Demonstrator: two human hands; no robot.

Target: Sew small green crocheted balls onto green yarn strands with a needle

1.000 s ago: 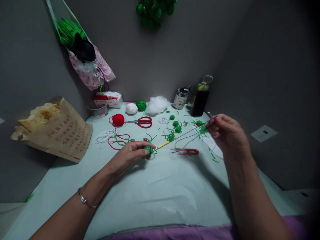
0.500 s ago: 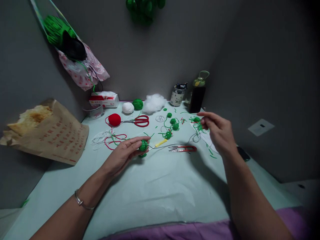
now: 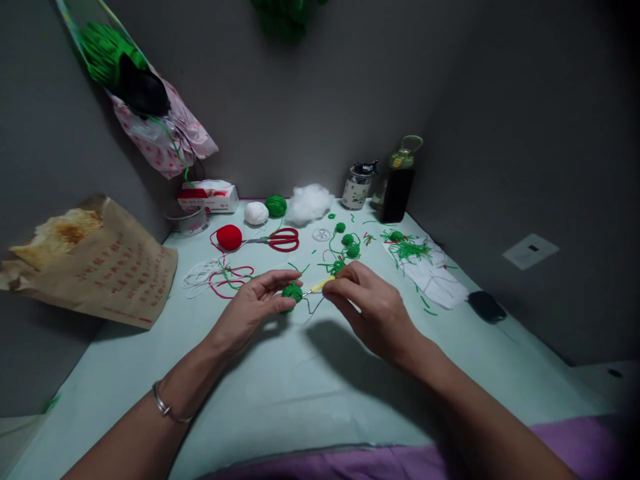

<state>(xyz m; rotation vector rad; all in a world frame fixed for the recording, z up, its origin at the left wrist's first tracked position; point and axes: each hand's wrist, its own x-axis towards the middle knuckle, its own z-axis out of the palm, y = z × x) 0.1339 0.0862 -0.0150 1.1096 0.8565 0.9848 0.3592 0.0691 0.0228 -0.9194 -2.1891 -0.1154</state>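
Left hand (image 3: 250, 310) fingers pinch the small green crocheted ball (image 3: 291, 292) just over the pale table (image 3: 310, 387). Right hand (image 3: 373, 310) fingers grip the yellow-handled crochet hook (image 3: 320, 287), shaft pointing left, tip at the ball.

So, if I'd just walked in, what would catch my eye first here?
Mid-table, the left hand pinches a small green ball while the right hand grips a yellow-handled tool beside it. Farther back, a red yarn ball and red scissors stand out on the pale table. A brown paper bag sits at the left edge.
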